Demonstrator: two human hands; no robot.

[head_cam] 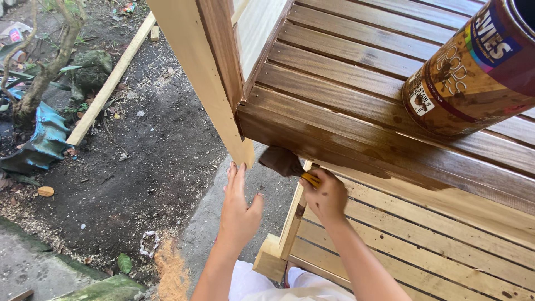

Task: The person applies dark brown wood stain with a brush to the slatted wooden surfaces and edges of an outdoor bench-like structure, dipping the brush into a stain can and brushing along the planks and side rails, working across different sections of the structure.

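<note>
My right hand (325,196) grips a stain-soaked sponge (282,160) with a yellow edge and presses it against the front corner of a slatted wooden seat (345,106), whose upper slats are dark brown with wet stain. My left hand (238,209) is flat with fingers together, its tips touching the bottom end of a pale unstained upright board (200,72). A stain-smeared wood finish can (473,72) stands on the stained slats at the upper right. The lower slats (423,245) are bare pale wood.
Dark soil with sawdust (170,273) lies on the left. A long pale plank (108,83) rests on the ground near a small tree trunk (47,72) and blue-green scrap (42,139). A concrete strip (212,223) runs under my hands.
</note>
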